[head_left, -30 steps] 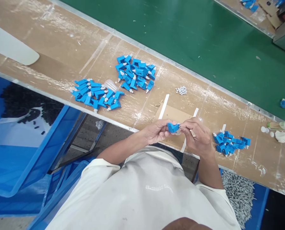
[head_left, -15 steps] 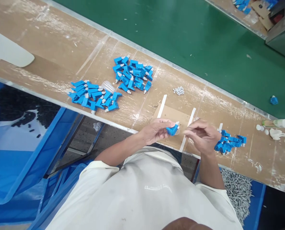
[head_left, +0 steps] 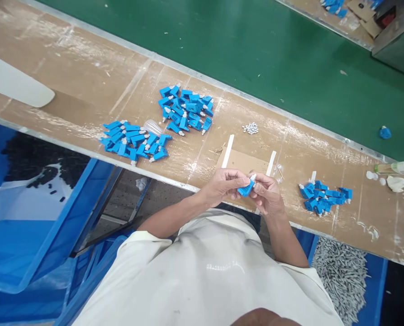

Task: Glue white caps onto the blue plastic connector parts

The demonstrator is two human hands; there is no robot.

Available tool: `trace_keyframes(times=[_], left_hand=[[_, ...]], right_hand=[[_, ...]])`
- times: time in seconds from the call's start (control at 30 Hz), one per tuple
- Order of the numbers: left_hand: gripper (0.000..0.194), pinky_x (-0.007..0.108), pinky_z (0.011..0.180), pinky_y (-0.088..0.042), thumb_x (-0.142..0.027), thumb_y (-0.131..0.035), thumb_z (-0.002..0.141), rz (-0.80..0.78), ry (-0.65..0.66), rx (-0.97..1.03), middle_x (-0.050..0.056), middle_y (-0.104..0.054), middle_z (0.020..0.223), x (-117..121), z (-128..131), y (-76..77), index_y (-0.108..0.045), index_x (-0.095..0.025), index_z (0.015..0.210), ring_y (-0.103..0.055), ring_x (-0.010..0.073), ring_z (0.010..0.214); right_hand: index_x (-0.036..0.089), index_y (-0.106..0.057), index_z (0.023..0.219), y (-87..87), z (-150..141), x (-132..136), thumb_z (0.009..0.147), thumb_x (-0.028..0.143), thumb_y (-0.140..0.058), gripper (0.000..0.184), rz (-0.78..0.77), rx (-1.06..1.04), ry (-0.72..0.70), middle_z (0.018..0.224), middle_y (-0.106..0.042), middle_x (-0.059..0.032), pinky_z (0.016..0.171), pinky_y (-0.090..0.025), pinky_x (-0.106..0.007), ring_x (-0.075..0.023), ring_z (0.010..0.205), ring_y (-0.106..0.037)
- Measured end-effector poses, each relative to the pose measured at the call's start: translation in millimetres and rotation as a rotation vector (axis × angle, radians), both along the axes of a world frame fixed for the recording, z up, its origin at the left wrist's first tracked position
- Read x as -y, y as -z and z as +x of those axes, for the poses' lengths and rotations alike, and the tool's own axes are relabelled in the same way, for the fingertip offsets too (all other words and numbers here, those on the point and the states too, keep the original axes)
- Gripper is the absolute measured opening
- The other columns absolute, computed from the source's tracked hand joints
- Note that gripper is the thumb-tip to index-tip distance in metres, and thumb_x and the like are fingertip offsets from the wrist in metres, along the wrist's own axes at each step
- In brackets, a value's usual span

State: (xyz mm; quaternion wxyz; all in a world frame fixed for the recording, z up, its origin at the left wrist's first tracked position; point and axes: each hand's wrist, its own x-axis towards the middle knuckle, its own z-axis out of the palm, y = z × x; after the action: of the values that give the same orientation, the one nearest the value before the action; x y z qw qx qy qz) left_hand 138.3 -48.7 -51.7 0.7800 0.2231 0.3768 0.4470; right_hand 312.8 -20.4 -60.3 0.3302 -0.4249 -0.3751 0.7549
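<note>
A small blue plastic part (head_left: pixel 245 189) with a white tip is held up over the bench's near edge. My left hand (head_left: pixel 224 184) is closed on it, thumb on top and fingers curled beneath. From the other side, my right hand (head_left: pixel 268 194) grips the same part near its white tip, its fingers bent inward. Whether the right fingers also hold something tiny cannot be made out. Beneath and beyond the hands lies a cardboard sheet (head_left: pixel 244 161) with white strips. Farther back sits a small pile of light grey pieces (head_left: pixel 250 128).
Blue parts lie in a far pile (head_left: pixel 188 108), a left pile (head_left: pixel 134 141) and a right pile (head_left: pixel 324 198). A clear bottle (head_left: pixel 394 168) lies far right. Blue bins flank me, one with black pieces (head_left: pixel 35 156), another with grey pieces (head_left: pixel 339 271).
My right hand has moved left, from beside the blue part onto it. The left hand keeps its hold, and the part has turned slightly. The view has shifted a little.
</note>
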Motion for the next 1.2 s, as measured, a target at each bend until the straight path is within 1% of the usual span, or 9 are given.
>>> trace_keyframes(times=[0.27,0.33,0.47,0.6,0.7,0.87,0.97,1.03,1.2], left_hand=[[0.054,0.021,0.051,-0.044,-0.066,-0.086,0.066,0.137,0.001,-0.153,0.002,-0.066,0.062,-0.5,-4.5,-2.2,-0.07,-0.015,0.073,-0.055,0.0092,0.052],[0.047,0.023,0.055,-0.048,-0.061,-0.082,0.073,0.244,-0.055,-0.38,0.003,-0.069,0.066,-16.7,-20.3,-2.9,-0.072,-0.015,0.079,-0.059,0.0115,0.056],[0.022,0.029,0.08,-0.053,-0.038,-0.074,0.087,0.406,-0.412,-1.15,0.006,-0.075,0.082,-72.0,-78.5,-0.3,-0.07,-0.017,0.085,-0.069,0.0186,0.079],[0.018,0.04,0.097,-0.05,-0.032,-0.064,0.094,0.349,-0.47,-1.579,0.016,-0.077,0.098,-96.0,-120.9,3.1,-0.07,-0.014,0.095,-0.071,0.0285,0.1],[0.031,0.038,0.091,-0.052,-0.04,-0.057,0.098,0.372,-0.459,-1.553,0.015,-0.078,0.103,-69.1,-110.8,7.2,-0.072,-0.014,0.106,-0.072,0.0266,0.095],[0.035,0.034,0.085,-0.055,-0.048,-0.057,0.092,0.292,-0.339,-1.322,0.01,-0.08,0.098,1.1,-52.2,21.0,-0.076,-0.019,0.1,-0.074,0.0246,0.089],[0.038,0.037,0.081,-0.056,-0.053,-0.057,0.09,0.11,-0.335,-1.319,0.009,-0.079,0.094,26.8,-34.1,37.0,-0.075,-0.02,0.095,-0.074,0.0281,0.09],[0.038,0.041,0.081,-0.055,-0.054,-0.057,0.089,0.051,-0.359,-1.365,0.01,-0.079,0.092,33.4,-30.7,49.7,-0.074,-0.02,0.093,-0.073,0.03,0.088],[0.038,0.041,0.076,-0.053,-0.058,-0.057,0.086,0.042,-0.433,-1.393,0.006,-0.073,0.076,33.8,-26.2,61.9,-0.071,-0.023,0.089,-0.068,0.0282,0.076]], right_hand=[[0.022,-0.079,0.1,-1.0,2.3,3.1,0.059,0.056,-0.096,0.055,0.009,0.009,0.003,0.07,-0.062,0.0018,0.031,-0.039,-0.014,-0.0083,0.048,-0.052],[0.023,-0.078,0.112,-2.1,10.3,-1.1,0.062,0.062,-0.093,0.065,0.054,0.006,-0.031,0.077,-0.065,-0.0001,0.03,-0.037,-0.014,-0.0084,0.049,-0.052],[0.022,-0.078,0.108,-5.4,28.6,-5.0,0.07,0.058,-0.09,0.054,0.166,0.057,-0.06,0.076,-0.066,-0.0016,0.029,-0.034,-0.015,-0.0088,0.048,-0.05],[0.021,-0.079,0.095,-8.8,45.9,0.9,0.07,0.055,-0.091,0.044,0.199,0.118,-0.012,0.067,-0.063,-0.0003,0.028,-0.032,-0.016,-0.0083,0.045,-0.047],[0.02,-0.08,0.091,-11.9,71.6,2.6,0.068,0.054,-0.092,0.042,0.237,0.22,0.087,0.061,-0.061,0.0005,0.03,-0.033,-0.018,-0.0086,0.043,-0.047],[0.02,-0.08,0.091,-24.5,135.1,-21.1,0.075,0.053,-0.086,0.037,0.437,0.671,0.216,0.06,-0.067,-0.0007,0.043,-0.046,-0.026,-0.0135,0.046,-0.055],[0.018,-0.079,0.092,-35.5,178.7,-66.1,0.082,0.035,-0.079,0.019,0.513,1.222,0.242,0.082,-0.078,-0.0065,0.071,-0.057,-0.033,-0.0211,0.073,-0.07],[0.016,-0.078,0.096,-41.9,212.2,-107.1,0.086,0.026,-0.072,0.015,0.373,1.563,0.262,0.095,-0.08,-0.0109,0.09,-0.056,-0.037,-0.0265,0.095,-0.073],[0.004,-0.07,0.11,-48.0,270.7,-197.6,0.084,0.017,-0.071,0.029,0.415,1.674,0.399,0.125,-0.068,-0.0309,0.103,-0.048,-0.045,-0.0365,0.121,-0.065]])
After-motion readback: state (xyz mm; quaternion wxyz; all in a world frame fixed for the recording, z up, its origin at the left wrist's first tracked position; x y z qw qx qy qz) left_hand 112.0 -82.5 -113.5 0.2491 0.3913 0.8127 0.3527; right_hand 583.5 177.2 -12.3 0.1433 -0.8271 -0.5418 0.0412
